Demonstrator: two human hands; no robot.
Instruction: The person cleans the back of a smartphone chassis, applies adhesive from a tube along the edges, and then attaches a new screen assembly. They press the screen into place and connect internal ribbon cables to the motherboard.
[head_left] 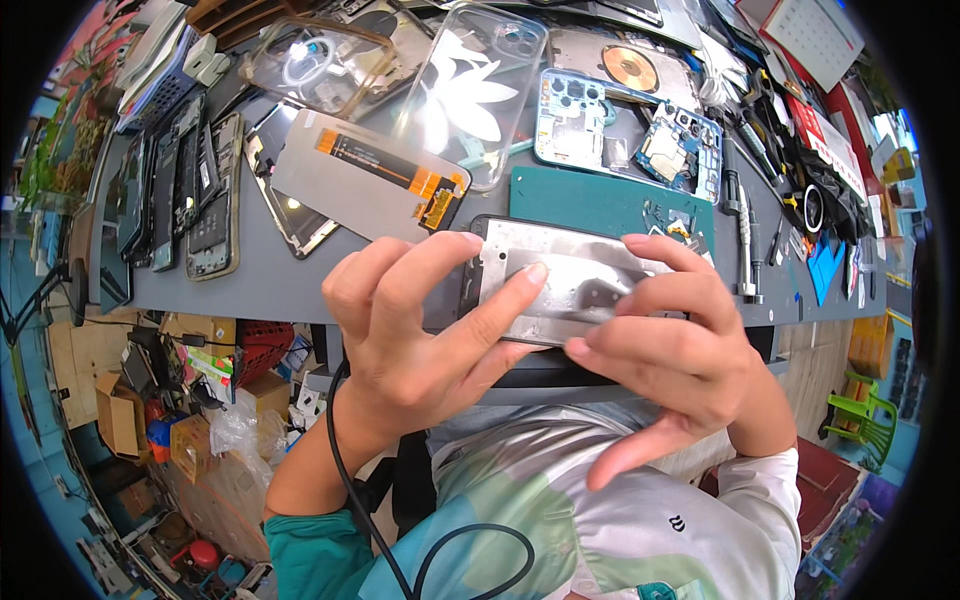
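Half curled, the left hand [405, 350] has hold of one end of a silver phone frame [575, 272], a fingertip on its metal face. The right hand [685, 355] is loosely bent over the other end, thumb spread away; whether it grips, I cannot tell. The frame is at the near side of the green mat [580, 195]. Left of the mat lies a grey display panel [330, 185]; beyond the mat, a blue circuit board [672, 150].
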